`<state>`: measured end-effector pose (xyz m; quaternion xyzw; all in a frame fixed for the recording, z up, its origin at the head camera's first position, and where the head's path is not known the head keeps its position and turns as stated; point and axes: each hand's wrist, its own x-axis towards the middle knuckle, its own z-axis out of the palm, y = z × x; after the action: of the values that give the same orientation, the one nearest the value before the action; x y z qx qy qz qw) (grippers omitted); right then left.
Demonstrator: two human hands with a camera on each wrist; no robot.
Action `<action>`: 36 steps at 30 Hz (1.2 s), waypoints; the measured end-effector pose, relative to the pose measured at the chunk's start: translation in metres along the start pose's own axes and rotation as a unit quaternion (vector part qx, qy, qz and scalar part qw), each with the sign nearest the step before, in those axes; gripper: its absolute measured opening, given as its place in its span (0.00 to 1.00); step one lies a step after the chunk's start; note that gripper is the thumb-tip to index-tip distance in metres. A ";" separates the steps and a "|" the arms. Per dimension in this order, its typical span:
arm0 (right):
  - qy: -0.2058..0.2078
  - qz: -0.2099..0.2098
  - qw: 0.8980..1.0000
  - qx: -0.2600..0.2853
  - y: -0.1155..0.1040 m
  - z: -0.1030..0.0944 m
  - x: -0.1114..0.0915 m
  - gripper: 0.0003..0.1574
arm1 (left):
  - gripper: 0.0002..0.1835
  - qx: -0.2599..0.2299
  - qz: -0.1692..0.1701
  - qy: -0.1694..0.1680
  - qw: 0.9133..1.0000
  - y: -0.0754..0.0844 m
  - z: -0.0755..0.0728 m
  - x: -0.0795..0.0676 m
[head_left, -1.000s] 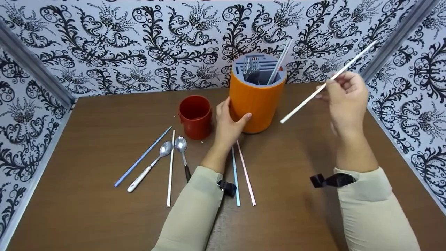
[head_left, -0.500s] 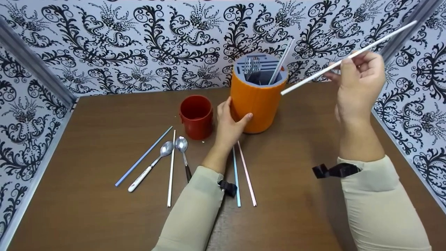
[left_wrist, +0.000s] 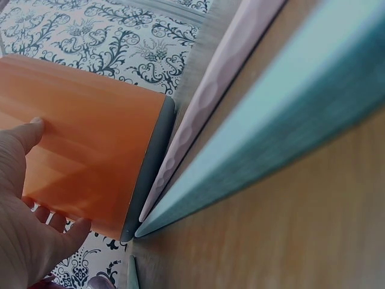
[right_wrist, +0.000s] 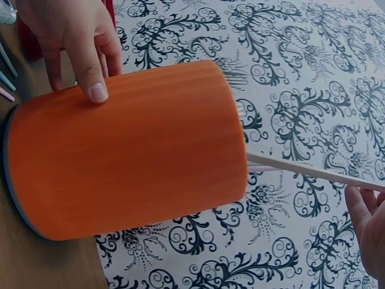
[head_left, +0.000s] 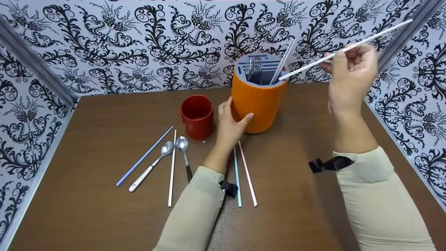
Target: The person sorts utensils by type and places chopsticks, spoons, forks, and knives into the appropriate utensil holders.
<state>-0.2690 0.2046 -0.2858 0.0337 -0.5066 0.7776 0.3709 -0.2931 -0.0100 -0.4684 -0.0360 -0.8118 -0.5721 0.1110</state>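
My right hand (head_left: 352,82) pinches a white chopstick (head_left: 379,34) between thumb and fingers, up at the right. The chopstick slants, its lower end right at the rim of an orange utensil holder (head_left: 261,104) in the head view. My left hand (head_left: 230,127) grips the side of that holder low down, thumb across the front, as the left wrist view shows from close by. Forks (head_left: 253,66) and a pair of pale chopsticks (head_left: 284,61) stand in the holder's grey slotted top. In the right wrist view, the held chopstick (right_wrist: 325,173) reaches past the rim.
Left of the holder stands a red cup (head_left: 198,120). Before it lie a blue chopstick (head_left: 144,157), a white-handled spoon (head_left: 146,177), a white chopstick (head_left: 172,170) and a dark-handled spoon (head_left: 184,153). Light blue (head_left: 237,181) and pink (head_left: 248,177) chopsticks lie beside my left forearm.
My right hand has risen with the white chopstick, then moved left, bringing its lower end to the holder's rim. My left hand keeps its hold on the holder.
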 end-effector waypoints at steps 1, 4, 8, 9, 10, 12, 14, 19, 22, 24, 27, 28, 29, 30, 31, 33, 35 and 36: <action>-0.002 0.002 1.000 0.000 0.002 0.001 0.000 0.10 | 0.47 0.000 -0.002 -0.001 1.000 0.000 0.000 0.000; -0.013 0.002 1.000 -0.010 0.008 0.002 0.001 0.10 | 0.47 -0.002 -0.005 -0.002 1.000 0.000 0.000 0.000; -0.032 -0.001 0.999 -0.025 0.017 0.004 0.003 0.10 | 0.47 -0.004 -0.016 -0.005 1.000 0.001 0.000 0.000; -0.037 -0.001 0.999 -0.029 0.019 0.004 0.003 0.10 | 0.47 -0.004 -0.019 -0.007 1.000 0.001 0.000 0.000; -0.042 0.000 0.999 -0.032 0.022 0.005 0.004 0.10 | 0.47 -0.005 -0.022 -0.008 1.000 0.001 0.000 0.000; -0.052 0.002 0.998 -0.043 0.026 0.005 0.005 0.10 | 0.47 -0.004 -0.026 -0.009 1.000 0.001 -0.001 0.000; -0.060 0.001 0.997 -0.057 0.031 0.005 0.005 0.10 | 0.47 -0.003 -0.026 -0.008 1.000 0.001 -0.001 0.000; -0.079 0.007 0.991 -0.105 0.040 0.007 0.007 0.09 | 0.47 -0.007 -0.026 -0.008 1.000 0.002 -0.001 0.000; -0.092 0.012 0.986 -0.139 0.044 0.008 0.009 0.09 | 0.47 -0.004 -0.023 -0.008 1.000 0.002 0.000 0.000; -0.101 0.014 0.983 -0.155 0.047 0.008 0.010 0.09 | 0.48 0.000 -0.022 -0.007 1.000 0.002 0.000 0.000; -0.116 0.026 0.977 -0.175 0.051 0.009 0.011 0.09 | 0.48 0.006 -0.021 -0.006 1.000 0.001 0.001 0.000; -0.120 0.031 0.975 -0.184 0.052 0.009 0.011 0.09 | 0.48 0.006 -0.022 -0.006 1.000 0.001 0.001 0.001; -0.126 0.032 0.971 -0.200 0.053 0.009 0.011 0.09 | 0.48 0.006 -0.024 -0.008 1.000 0.001 0.001 0.001; -0.132 0.034 0.967 -0.213 0.054 0.009 0.011 0.08 | 0.48 0.006 -0.025 -0.009 1.000 0.001 0.001 0.001; -0.137 0.037 0.964 -0.226 0.055 0.009 0.010 0.09 | 0.48 0.006 -0.027 -0.010 1.000 0.001 0.001 0.001; -0.148 0.039 0.956 -0.249 0.056 0.010 0.009 0.09 | 0.48 0.007 -0.031 -0.011 0.999 0.001 0.001 0.001; -0.159 0.040 0.951 -0.264 0.058 0.010 0.009 0.09 | 0.48 0.008 -0.032 -0.010 0.999 0.001 0.001 0.001; -0.163 0.044 0.949 -0.268 0.059 0.010 0.008 0.09 | 0.47 0.008 -0.033 -0.010 0.999 0.001 0.001 0.001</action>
<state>-0.3139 0.1885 -0.3223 0.0367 -0.7509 0.6124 0.2445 -0.2939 -0.0088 -0.4675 -0.0142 -0.8183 -0.5684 0.0842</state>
